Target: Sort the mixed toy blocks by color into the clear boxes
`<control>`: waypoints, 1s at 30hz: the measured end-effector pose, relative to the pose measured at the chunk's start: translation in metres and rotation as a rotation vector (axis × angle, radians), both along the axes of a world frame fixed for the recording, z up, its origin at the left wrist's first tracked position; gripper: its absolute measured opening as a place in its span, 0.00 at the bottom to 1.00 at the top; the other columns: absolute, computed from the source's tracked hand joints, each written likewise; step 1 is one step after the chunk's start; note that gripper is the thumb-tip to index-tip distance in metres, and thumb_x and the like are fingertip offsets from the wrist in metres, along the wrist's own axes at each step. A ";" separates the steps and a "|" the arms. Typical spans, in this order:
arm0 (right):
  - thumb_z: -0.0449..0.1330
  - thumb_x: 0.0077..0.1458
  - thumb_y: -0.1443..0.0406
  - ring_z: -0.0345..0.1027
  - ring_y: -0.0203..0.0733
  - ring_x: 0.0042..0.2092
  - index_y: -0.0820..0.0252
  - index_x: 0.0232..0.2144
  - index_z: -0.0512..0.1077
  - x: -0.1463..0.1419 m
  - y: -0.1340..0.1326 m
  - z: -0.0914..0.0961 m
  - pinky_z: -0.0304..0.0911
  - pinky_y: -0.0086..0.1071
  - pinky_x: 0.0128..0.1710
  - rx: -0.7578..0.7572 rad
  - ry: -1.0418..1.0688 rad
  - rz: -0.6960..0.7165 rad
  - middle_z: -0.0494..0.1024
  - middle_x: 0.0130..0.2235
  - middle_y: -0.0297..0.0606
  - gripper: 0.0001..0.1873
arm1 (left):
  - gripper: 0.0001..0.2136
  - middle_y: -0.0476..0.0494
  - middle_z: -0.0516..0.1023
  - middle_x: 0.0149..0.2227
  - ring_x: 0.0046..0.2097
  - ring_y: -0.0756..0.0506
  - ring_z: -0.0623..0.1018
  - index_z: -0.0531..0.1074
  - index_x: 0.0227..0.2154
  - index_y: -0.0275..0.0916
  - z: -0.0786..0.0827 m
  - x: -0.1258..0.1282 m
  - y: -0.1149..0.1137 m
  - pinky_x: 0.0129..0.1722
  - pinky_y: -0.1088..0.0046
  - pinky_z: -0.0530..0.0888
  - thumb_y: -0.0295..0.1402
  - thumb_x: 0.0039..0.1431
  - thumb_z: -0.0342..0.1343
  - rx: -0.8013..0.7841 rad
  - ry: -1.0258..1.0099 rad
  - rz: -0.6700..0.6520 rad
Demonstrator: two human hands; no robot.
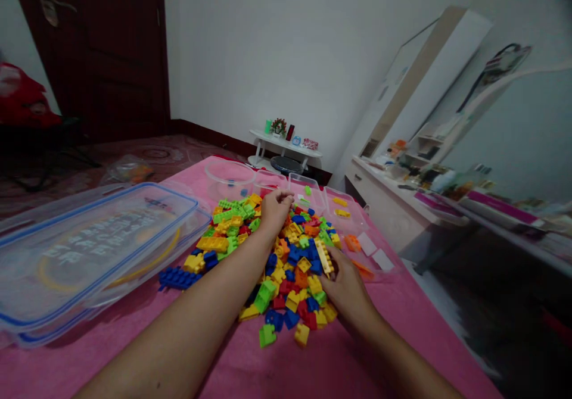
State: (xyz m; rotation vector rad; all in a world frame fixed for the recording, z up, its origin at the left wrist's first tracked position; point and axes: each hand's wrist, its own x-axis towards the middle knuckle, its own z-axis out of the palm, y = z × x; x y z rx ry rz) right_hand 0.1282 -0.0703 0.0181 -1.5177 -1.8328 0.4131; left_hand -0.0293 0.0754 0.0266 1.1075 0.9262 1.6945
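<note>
A heap of toy building bricks in red, blue, yellow, green and orange covers the middle of the pink tabletop. My left hand reaches over the far part of the heap, close to a small clear box with red in it. Its fingers are curled, and whatever they hold is hidden. At the heap's right side, my right hand has its fingers closed on a long yellow brick, which stands tilted. Beyond lie a clear box with green bricks and one with yellow bricks.
Large clear lids with blue seals lie on the left of the pink table. A round clear tub stands at the back. Orange bricks and white cards lie to the right. A cluttered dresser stands beyond.
</note>
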 end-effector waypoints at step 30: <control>0.66 0.39 0.63 0.71 0.41 0.35 0.53 0.36 0.77 -0.031 0.036 0.079 0.61 0.30 0.32 -0.148 -0.445 0.367 0.79 0.36 0.34 0.17 | 0.11 0.51 0.67 0.13 0.18 0.51 0.66 0.70 0.10 0.41 0.054 -0.033 -0.027 0.24 0.78 0.65 0.24 0.26 0.68 0.189 0.819 0.119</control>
